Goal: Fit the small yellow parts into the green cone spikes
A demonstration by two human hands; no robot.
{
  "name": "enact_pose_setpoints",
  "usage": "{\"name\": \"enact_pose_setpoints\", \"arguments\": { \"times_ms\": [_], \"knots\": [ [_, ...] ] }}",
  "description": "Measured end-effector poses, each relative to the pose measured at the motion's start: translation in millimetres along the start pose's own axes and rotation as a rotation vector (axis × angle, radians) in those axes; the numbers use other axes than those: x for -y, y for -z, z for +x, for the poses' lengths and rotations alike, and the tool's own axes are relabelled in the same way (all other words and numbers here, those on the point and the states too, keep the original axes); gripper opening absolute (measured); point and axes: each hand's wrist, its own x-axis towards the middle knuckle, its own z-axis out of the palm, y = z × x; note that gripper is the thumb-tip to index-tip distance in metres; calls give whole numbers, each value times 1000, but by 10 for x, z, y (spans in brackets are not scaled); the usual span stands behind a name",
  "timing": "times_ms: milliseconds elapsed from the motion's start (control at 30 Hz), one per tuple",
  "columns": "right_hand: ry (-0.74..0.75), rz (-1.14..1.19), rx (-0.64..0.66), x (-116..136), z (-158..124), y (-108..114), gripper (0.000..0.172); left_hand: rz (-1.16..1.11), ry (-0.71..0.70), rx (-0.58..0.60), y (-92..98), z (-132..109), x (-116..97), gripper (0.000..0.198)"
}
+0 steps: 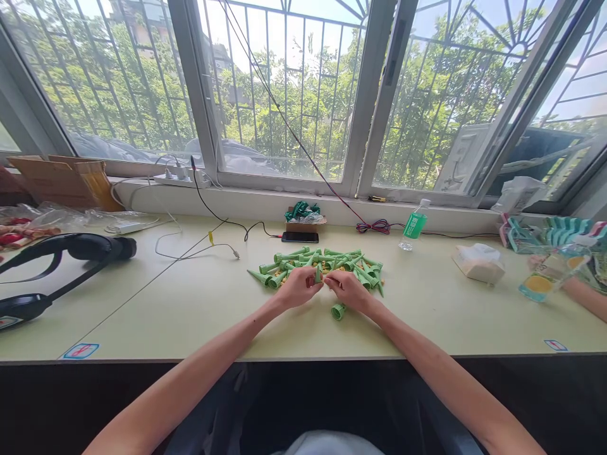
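A pile of several green cone-shaped plastic pieces lies on the pale table in front of me, mixed with small yellow bits. My left hand is closed round one green cone, held upright at the pile's near edge. My right hand is pinched close to it, fingertips meeting the left hand's; what it grips is too small to make out. One more green cone lies on the table just under my right wrist.
A phone and small box lie behind the pile, a green-labelled bottle to the right, a tissue pack further right. Black headset at left. Cables cross the table. Another person's arm shows at far right.
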Motion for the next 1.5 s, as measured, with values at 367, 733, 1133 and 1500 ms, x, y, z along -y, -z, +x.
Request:
{"name": "enact_pose_setpoints", "arguments": {
  "times_ms": [367, 733, 1133, 1500],
  "knots": [
    [21, 60, -36, 13, -7, 15, 22, -40, 16, 4, 1, 2, -18, 16],
    [-5, 105, -39, -36, -11, -34, 19, 5, 28, 10, -13, -5, -6, 16],
    [-10, 110, -38, 13, -9, -4, 20, -81, 67, 20, -7, -3, -16, 16],
    [14, 92, -92, -1, -9, -6, 22, -96, 66, 5, -25, -10, 16, 17]
  ]
}}
